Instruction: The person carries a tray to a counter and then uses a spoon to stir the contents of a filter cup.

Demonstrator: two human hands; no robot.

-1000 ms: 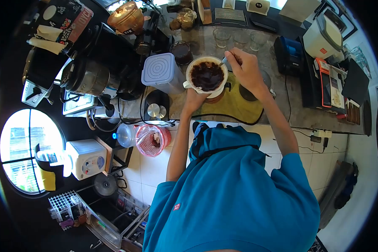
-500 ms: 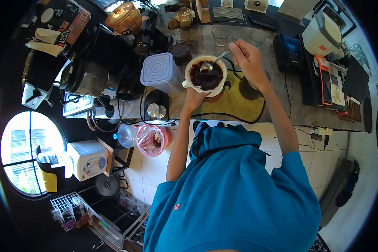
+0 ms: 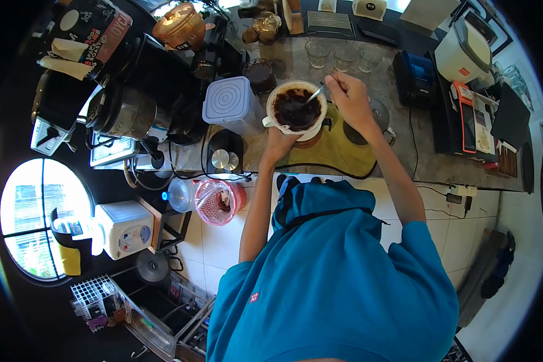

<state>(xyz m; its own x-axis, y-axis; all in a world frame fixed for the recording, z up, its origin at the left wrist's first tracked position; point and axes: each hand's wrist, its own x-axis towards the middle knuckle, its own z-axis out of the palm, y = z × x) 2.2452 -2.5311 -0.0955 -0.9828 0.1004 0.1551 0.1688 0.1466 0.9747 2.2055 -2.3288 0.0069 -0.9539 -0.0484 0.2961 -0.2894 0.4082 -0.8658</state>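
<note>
A white cup-shaped dripper with dark, wet coffee grounds inside stands near the counter's front edge. My left hand is closed on its lower front side. With pinched fingers, my right hand holds a metal spoon, whose bowl is sunk in the grounds. Beneath the dripper lies an olive-green cloth. A round dark vessel rests on the cloth below my right hand, partly hidden by the wrist. Left of the dripper is a lidded plastic container.
Behind the dripper stand a glass of dark liquid and several small glasses. A black printer is on the right. Coffee machines line the left, and a red bin stands on the floor below the counter.
The spoon has gone from lying tilted with its bowl visible to standing steeper, its bowl now in the grounds. My right hand has moved slightly left and down. My left hand stays put.
</note>
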